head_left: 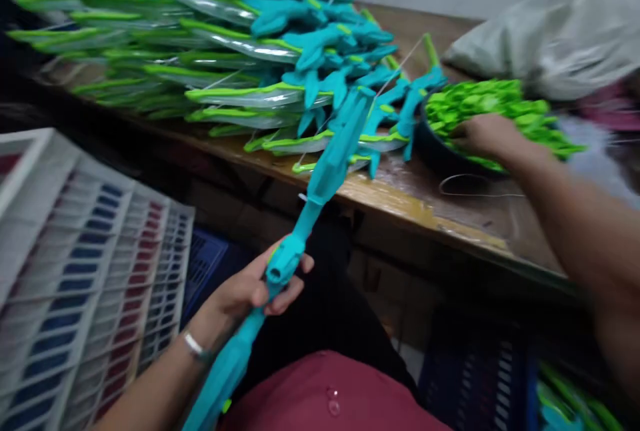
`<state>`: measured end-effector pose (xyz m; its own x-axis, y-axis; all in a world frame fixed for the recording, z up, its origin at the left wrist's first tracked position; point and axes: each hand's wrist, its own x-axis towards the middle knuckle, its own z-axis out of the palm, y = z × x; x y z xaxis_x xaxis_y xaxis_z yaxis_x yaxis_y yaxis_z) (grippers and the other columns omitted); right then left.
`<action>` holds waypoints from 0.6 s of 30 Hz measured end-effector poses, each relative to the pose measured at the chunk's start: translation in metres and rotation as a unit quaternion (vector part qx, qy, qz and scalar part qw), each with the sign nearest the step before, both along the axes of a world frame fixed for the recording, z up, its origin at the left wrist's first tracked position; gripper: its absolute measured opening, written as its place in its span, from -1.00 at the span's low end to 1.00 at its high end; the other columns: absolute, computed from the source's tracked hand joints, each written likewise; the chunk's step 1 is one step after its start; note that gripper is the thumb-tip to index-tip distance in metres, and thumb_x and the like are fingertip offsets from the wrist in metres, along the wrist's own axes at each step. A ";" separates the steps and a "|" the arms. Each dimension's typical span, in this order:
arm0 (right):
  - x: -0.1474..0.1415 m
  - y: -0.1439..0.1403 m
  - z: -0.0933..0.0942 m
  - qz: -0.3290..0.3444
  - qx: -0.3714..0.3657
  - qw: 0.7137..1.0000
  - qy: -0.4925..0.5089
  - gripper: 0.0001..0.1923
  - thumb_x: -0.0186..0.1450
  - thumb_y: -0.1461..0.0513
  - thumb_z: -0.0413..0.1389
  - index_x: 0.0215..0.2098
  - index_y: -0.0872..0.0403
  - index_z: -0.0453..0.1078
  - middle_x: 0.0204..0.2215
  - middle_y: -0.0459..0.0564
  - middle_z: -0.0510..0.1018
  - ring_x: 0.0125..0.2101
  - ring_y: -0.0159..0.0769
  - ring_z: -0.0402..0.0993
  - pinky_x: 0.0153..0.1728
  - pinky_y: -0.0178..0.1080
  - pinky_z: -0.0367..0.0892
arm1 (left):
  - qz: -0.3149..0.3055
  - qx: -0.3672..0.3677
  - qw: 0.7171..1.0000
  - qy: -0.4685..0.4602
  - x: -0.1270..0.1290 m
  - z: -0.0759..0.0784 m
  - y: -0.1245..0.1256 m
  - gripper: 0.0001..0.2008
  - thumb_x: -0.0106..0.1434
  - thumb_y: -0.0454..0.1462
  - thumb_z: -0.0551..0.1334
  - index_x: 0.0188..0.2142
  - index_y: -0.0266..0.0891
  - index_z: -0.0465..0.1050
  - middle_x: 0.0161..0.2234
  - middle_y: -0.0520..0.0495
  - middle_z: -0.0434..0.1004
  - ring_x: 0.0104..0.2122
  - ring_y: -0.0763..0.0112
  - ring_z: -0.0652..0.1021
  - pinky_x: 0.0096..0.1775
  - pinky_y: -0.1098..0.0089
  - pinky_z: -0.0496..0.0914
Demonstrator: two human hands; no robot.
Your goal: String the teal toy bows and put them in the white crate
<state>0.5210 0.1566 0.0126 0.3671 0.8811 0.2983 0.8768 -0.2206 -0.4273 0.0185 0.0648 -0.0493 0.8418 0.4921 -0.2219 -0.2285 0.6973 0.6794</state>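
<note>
My left hand (253, 287) grips a long teal plastic toy part (325, 174) near its middle, below the table edge; its upper end leans on the table by the pile. My right hand (483, 136) reaches into a dark bowl (435, 151) heaped with small bright green plastic pieces (493, 107), fingers down among them. Whether they hold a piece is hidden. A big pile of teal and green toy swords in clear wrap (240, 44) covers the wooden table (450, 207) at the left and back.
A white rack with rows of blue and red slots (85, 264) stands at the lower left. A grey plastic bag (550, 37) lies at the back right. Blue crates (475, 377) sit under the table. A thin wire loop (470, 184) lies near the bowl.
</note>
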 end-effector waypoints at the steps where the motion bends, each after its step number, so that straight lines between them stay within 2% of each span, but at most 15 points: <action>1: 0.004 0.002 -0.001 -0.002 -0.012 1.000 -0.003 -0.41 0.51 0.05 -0.05 -0.56 0.18 0.48 -0.44 -0.06 0.56 -0.27 -0.43 0.60 -0.31 -0.35 0.33 | -0.011 -0.014 1.000 -0.013 -0.002 -0.002 -0.001 -0.20 -0.14 -0.13 0.65 0.12 0.01 0.49 -0.02 -0.03 0.45 -0.58 0.70 0.36 -0.65 0.58 0.14; 3: 0.009 -0.001 -0.001 -0.012 -0.020 1.000 -0.021 -0.48 0.39 0.10 0.11 -0.70 0.11 0.39 -0.54 -0.07 0.52 -0.21 -0.34 0.62 -0.35 -0.33 0.25 | -0.012 -0.032 0.999 -0.015 -0.006 -0.005 -0.004 -0.23 -0.05 -0.29 0.58 0.17 0.09 0.46 -0.03 0.00 0.42 -0.58 0.69 0.34 -0.69 0.60 0.11; 4: 0.008 -0.006 0.000 -0.018 -0.010 0.999 -0.033 -0.54 0.34 0.18 0.18 -0.71 0.07 0.37 -0.57 -0.09 0.50 -0.17 -0.27 0.63 -0.33 -0.30 0.27 | -0.011 -0.033 0.999 -0.012 -0.009 -0.006 -0.006 -0.23 -0.02 -0.33 0.55 0.19 0.08 0.44 -0.04 -0.02 0.43 -0.57 0.66 0.35 -0.70 0.60 0.13; 7: -0.018 -0.032 0.010 -0.020 0.070 0.997 -0.040 -0.68 0.30 0.36 0.20 -0.59 -0.04 0.44 -0.56 -0.13 0.45 -0.14 -0.20 0.61 -0.14 -0.17 0.41 | -0.022 -0.010 1.000 0.005 -0.019 -0.006 -0.012 -0.32 0.00 -0.28 0.53 0.14 -0.13 0.47 -0.16 -0.07 0.50 -0.49 0.50 0.48 -0.55 0.50 0.34; 9: -0.056 -0.057 0.016 0.002 0.134 0.990 0.051 -0.79 0.32 0.32 0.20 -0.43 -0.09 0.53 -0.49 -0.14 0.48 -0.25 -0.26 0.59 -0.12 -0.16 0.44 | -0.040 0.017 0.999 0.022 -0.026 -0.005 -0.016 -0.45 0.03 -0.20 0.53 0.01 -0.25 0.51 -0.24 -0.09 0.51 -0.44 0.40 0.56 -0.40 0.41 0.41; 11: -0.107 -0.089 0.016 0.038 0.150 0.961 0.228 -0.93 0.30 0.26 0.26 -0.29 -0.05 0.59 -0.41 -0.12 0.56 -0.39 -0.35 0.51 -0.21 -0.19 0.45 | -0.051 0.047 0.997 0.045 -0.031 -0.004 -0.018 -0.51 0.12 -0.09 0.51 -0.05 -0.29 0.51 -0.27 -0.08 0.51 -0.44 0.39 0.57 -0.35 0.38 0.40; 13: -0.163 -0.125 0.009 0.076 0.121 0.947 0.289 -0.83 0.29 0.18 0.31 -0.15 0.01 0.60 -0.39 -0.08 0.63 -0.44 -0.36 0.50 -0.31 -0.21 0.46 | -0.062 0.093 0.991 0.074 -0.034 -0.003 -0.019 -0.51 0.22 0.00 0.44 -0.02 -0.29 0.49 -0.28 -0.08 0.52 -0.45 0.41 0.56 -0.32 0.36 0.39; 15: -0.215 -0.161 -0.007 0.111 0.082 0.931 0.337 -0.78 0.29 0.11 0.32 -0.14 0.03 0.62 -0.38 -0.05 0.66 -0.41 -0.32 0.56 -0.32 -0.22 0.50 | -0.078 0.141 0.979 0.123 -0.036 -0.005 -0.021 -0.52 0.30 0.05 0.36 -0.03 -0.30 0.48 -0.27 -0.10 0.56 -0.43 0.38 0.57 -0.25 0.32 0.42; 18: -0.277 -0.200 -0.044 0.172 0.039 0.860 0.479 -0.88 0.30 0.16 0.30 -0.23 0.03 0.61 -0.28 -0.03 0.65 -0.34 -0.32 0.58 -0.31 -0.27 0.52 | -0.097 0.163 0.960 0.208 -0.041 -0.015 -0.025 -0.51 0.32 0.07 0.33 -0.05 -0.31 0.46 -0.25 -0.15 0.62 -0.38 0.33 0.60 -0.22 0.29 0.46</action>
